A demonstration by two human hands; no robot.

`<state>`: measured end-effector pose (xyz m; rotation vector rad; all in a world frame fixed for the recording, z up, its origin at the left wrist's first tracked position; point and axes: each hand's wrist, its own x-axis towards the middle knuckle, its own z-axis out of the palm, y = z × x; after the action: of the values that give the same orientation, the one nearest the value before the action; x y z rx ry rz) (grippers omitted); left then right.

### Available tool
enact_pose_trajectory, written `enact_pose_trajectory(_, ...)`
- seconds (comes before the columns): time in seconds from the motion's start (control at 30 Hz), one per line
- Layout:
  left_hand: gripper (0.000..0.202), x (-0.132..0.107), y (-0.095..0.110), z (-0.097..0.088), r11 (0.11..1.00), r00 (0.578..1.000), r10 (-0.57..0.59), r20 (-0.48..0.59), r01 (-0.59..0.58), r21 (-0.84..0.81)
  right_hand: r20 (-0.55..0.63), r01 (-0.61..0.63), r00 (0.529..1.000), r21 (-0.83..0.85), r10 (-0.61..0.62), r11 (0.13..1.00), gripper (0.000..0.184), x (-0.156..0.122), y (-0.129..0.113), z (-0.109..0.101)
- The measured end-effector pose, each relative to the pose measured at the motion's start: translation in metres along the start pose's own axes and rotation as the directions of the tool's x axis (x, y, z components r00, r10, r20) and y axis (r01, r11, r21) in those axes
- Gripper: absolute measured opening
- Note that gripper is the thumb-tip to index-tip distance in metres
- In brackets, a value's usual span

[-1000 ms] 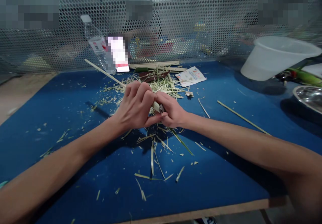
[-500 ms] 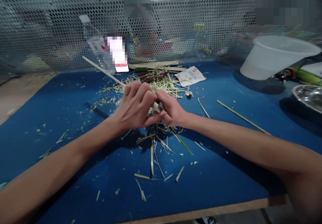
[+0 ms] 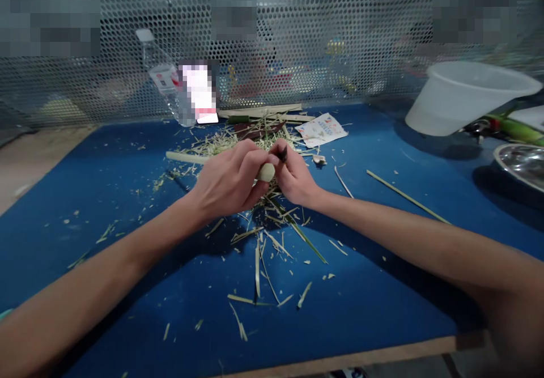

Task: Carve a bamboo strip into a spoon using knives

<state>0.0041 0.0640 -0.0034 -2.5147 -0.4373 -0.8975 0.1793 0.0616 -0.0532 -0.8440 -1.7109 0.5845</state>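
My left hand (image 3: 229, 177) is closed around a pale, peeled stalk (image 3: 185, 157). The stalk's blunt cut end comes out between thumb and fingers, facing me, while its long part points left. Close against it, my right hand (image 3: 295, 179) grips a small knife (image 3: 283, 153); only a dark bit of it shows, the rest is covered by the fingers. Both hands are just above a heap of pale green shavings (image 3: 219, 144) on the blue tabletop (image 3: 170, 304).
A plastic bottle (image 3: 164, 77) and a lit phone (image 3: 208, 118) stand by the perforated metal screen (image 3: 170, 4). At right are a white tub (image 3: 450, 100), a steel bowl (image 3: 521, 162) and a thin stick (image 3: 403, 195). A printed packet (image 3: 323, 130) lies behind my hands.
The stalk's far end has swung down, so it now lies nearly level, and its cut end has turned toward me. My right hand has tilted up slightly with the knife.
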Motion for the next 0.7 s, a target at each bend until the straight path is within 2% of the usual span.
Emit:
enact_pose_trajectory(0.17,0.016,0.001,0.008,-0.005,0.989,0.984,-0.138,0.113,0.144,-0.046,-0.007,0.017,1.0,0.023,-0.017,1.0,0.037,0.001,0.0,0.0)
enact_pose_trajectory(0.33,0.015,0.002,0.009,-0.005,0.992,0.987,-0.124,0.103,0.124,0.01,-0.006,0.029,1.0,0.012,-0.029,1.0,0.045,0.001,-0.001,0.0)
enact_pose_trajectory(0.4,0.017,0.004,0.01,-0.008,0.985,0.977,-0.171,0.124,0.173,-0.01,-0.003,0.034,0.999,0.006,-0.034,0.999,0.048,0.001,-0.001,0.0)
enact_pose_trajectory(0.47,0.021,0.01,0.011,-0.014,0.945,0.936,-0.292,0.197,0.314,-0.09,0.0,0.039,0.999,0.005,-0.039,0.999,0.049,0.001,-0.001,0.0)
enact_pose_trajectory(0.53,0.024,0.018,0.014,-0.023,0.85,0.858,-0.42,0.298,0.486,-0.203,0.001,0.038,0.999,0.01,-0.038,0.999,0.046,0.001,-0.001,0.0)
enact_pose_trajectory(0.63,0.025,0.031,0.015,-0.036,0.631,0.737,-0.503,0.451,0.67,-0.391,0.012,0.019,1.0,0.012,-0.019,1.0,0.041,0.001,-0.002,0.0)
enact_pose_trajectory(0.7,0.021,0.036,0.014,-0.043,0.483,0.697,-0.505,0.509,0.717,-0.502,0.03,0.009,1.0,0.013,-0.009,1.0,0.039,0.002,-0.002,0.0)
